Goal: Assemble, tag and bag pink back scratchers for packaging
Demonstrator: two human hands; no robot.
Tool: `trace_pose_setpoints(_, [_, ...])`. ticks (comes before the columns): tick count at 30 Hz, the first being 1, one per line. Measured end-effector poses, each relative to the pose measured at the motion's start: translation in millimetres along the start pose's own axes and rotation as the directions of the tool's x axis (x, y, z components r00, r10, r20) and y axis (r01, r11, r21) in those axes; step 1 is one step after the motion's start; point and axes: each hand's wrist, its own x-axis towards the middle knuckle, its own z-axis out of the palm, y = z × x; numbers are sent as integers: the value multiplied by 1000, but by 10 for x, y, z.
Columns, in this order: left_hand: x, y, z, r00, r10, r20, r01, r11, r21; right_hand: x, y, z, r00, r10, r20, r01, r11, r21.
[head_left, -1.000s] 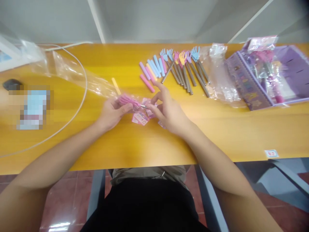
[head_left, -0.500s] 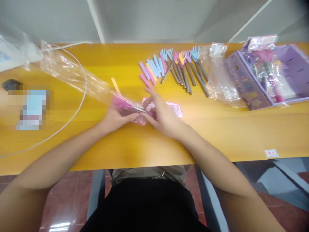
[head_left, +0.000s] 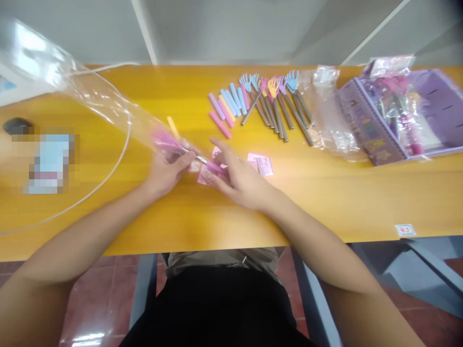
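A pink back scratcher (head_left: 200,157) with a metal rod lies slantwise between my hands over the table. My left hand (head_left: 163,172) is closed round it near the pink claw end, together with a long clear plastic bag (head_left: 108,110) that covers that end and trails to the upper left. With its fingers bent round the pink handle, my right hand (head_left: 243,182) holds the other end. Pink printed cards (head_left: 265,165) lie under and beside the hands. A yellow handle sleeve (head_left: 173,127) rests just beyond my left hand.
Several coloured handle sleeves (head_left: 228,103) and metal-rod back scratchers (head_left: 282,108) lie at the back. To the right are clear bags (head_left: 333,115) and a purple box (head_left: 383,123) with packaged items. A white cable (head_left: 121,159) and black mouse (head_left: 17,126) are at left.
My left hand has moved left with the claw end and the bag, away from the right hand. More of the metal rod and pink handle now shows outside the bag.
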Motion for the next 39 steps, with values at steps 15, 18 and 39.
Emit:
trace_pose_setpoints(15, [-64,36,38,916,-229,331,147,956,255,-28,53,59,999,8,-34,-10,997,-74])
trace_pose_setpoints(18, [-77,28,49,919,-213,333,144,965,220,-23,87,107,999,-23,-24,21,998,-54])
trace_pose_setpoints(39, [-89,49,20,869,-274,412,216,959,182,13,147,30,945,-293,-145,298,954,21])
